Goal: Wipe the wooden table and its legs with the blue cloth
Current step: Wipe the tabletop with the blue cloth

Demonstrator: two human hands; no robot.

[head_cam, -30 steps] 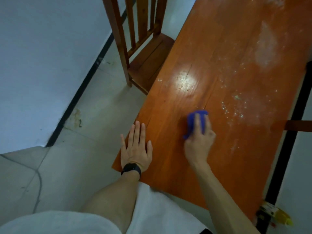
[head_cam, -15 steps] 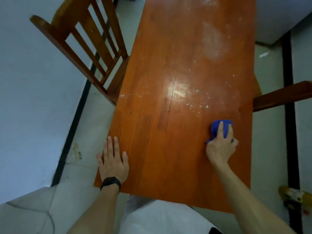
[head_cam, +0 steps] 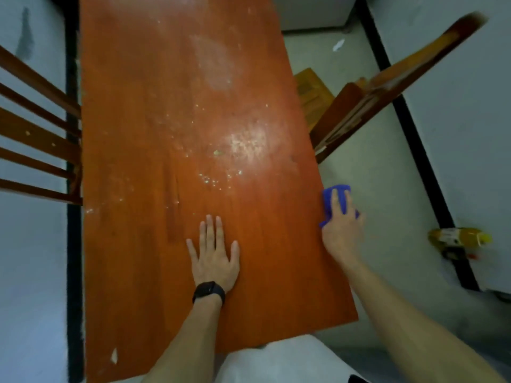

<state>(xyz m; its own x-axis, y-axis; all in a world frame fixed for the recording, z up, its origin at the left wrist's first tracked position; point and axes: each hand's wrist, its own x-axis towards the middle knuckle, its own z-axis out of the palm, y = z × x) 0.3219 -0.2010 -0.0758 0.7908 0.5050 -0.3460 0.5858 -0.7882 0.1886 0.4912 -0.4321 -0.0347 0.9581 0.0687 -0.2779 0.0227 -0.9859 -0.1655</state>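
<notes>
– Blue cloth (head_cam: 328,201) sits at the right edge of the desk (head_cam: 138,244), roughly midway along. Most of it is past the rim, over the floor.
– Held how?
– Right hand (head_cam: 341,233) on top. Grip spread: fingers (head_cam: 336,205) laid straight over the cloth, pressing rather than pinching. Thumb side hidden, so I cannot tell whether it tucks under.
– Why out at the edge?
– My guess: either a stroke across the top ends there and pushes dust off the rim, or the side face of that edge is getting its wipe. Cannot tell which.
– Left hand?
– Left hand (head_cam: 214,258) lies flat on the desk toward the near end, fingers spread, holding nothing. Black wristband (head_cam: 208,291) at the wrist. Reads as a prop, taking body weight while the other arm reaches sideways.
– Surface?
– Near half looks cleaner. Pale dusty patch (head_cam: 243,142) and white specks lie toward the middle and far end, beyond both hands. Pale chip (head_cam: 114,355) by the near-left corner.
– Legs?
– Not in view. Judged undone; the top is partway at best.
– Surroundings?
– Wooden chair (head_cam: 36,134) close against the left edge, a second chair (head_cam: 387,87), blurred, beside the right edge. Yellow bottle (head_cam: 456,239) on the floor, well apart from the desk.
</notes>
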